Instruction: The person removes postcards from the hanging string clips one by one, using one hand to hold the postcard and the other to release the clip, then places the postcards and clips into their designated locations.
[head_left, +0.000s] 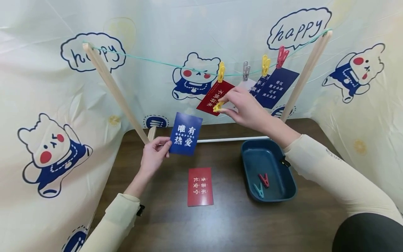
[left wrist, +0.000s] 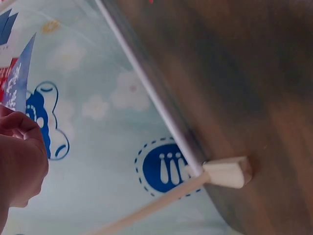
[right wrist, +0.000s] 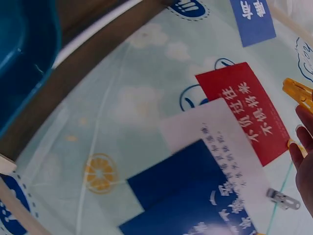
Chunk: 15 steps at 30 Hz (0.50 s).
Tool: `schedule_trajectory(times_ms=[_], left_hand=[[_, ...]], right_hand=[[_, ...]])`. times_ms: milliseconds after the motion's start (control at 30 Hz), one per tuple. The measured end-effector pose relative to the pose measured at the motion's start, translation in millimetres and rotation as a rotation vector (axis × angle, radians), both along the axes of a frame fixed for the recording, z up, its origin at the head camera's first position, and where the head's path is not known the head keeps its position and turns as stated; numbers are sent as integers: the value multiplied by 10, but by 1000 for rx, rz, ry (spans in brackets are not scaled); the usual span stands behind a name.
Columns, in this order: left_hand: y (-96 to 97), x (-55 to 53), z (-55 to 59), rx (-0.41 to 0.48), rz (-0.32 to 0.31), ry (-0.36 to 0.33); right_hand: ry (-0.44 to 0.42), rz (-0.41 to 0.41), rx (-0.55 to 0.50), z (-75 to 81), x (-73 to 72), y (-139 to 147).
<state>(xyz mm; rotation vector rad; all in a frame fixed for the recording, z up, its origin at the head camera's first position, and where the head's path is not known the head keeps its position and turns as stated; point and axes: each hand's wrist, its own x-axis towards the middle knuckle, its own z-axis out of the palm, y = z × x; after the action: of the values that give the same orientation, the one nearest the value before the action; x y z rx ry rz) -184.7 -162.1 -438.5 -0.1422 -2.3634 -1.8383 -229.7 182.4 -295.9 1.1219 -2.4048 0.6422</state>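
My left hand [head_left: 154, 154] pinches a blue card [head_left: 186, 134] with white lettering by its left edge, below the green string [head_left: 170, 64]. Between thumb and fingers of my right hand [head_left: 244, 106] is a yellow clothespin [head_left: 217, 106], in front of a hanging red card [head_left: 211, 95]. That red card hangs from the string by another yellow clothespin [head_left: 221, 71]. Right of it, a white card [right wrist: 215, 132] under a grey clothespin [head_left: 246, 71] is partly hidden by my right hand. Farther right hang two blue cards [head_left: 277, 87], below a yellow [head_left: 266, 65] and a red clothespin [head_left: 282, 57].
Wooden posts [head_left: 114, 91] [head_left: 306, 73] hold up the string, with a white rod [head_left: 233, 139] low between them. On the brown table [head_left: 151, 217] lies a red card [head_left: 200, 187]. A dark blue tray [head_left: 267, 150] holds a red [head_left: 263, 180] and a teal clothespin [head_left: 259, 191].
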Motion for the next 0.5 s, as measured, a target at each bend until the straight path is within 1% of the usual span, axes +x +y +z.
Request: schedule_trajectory(times_ms=[133, 267, 500], left_hand=[[65, 122, -138, -19, -25, -45], [103, 236, -272, -58, -51, -112], [160, 359, -465, -101, -83, -206]], right_hand=[[-45, -11, 12, -143, 75, 99], [-84, -25, 39, -273, 139, 201], [-170, -47, 33, -439, 176, 346]])
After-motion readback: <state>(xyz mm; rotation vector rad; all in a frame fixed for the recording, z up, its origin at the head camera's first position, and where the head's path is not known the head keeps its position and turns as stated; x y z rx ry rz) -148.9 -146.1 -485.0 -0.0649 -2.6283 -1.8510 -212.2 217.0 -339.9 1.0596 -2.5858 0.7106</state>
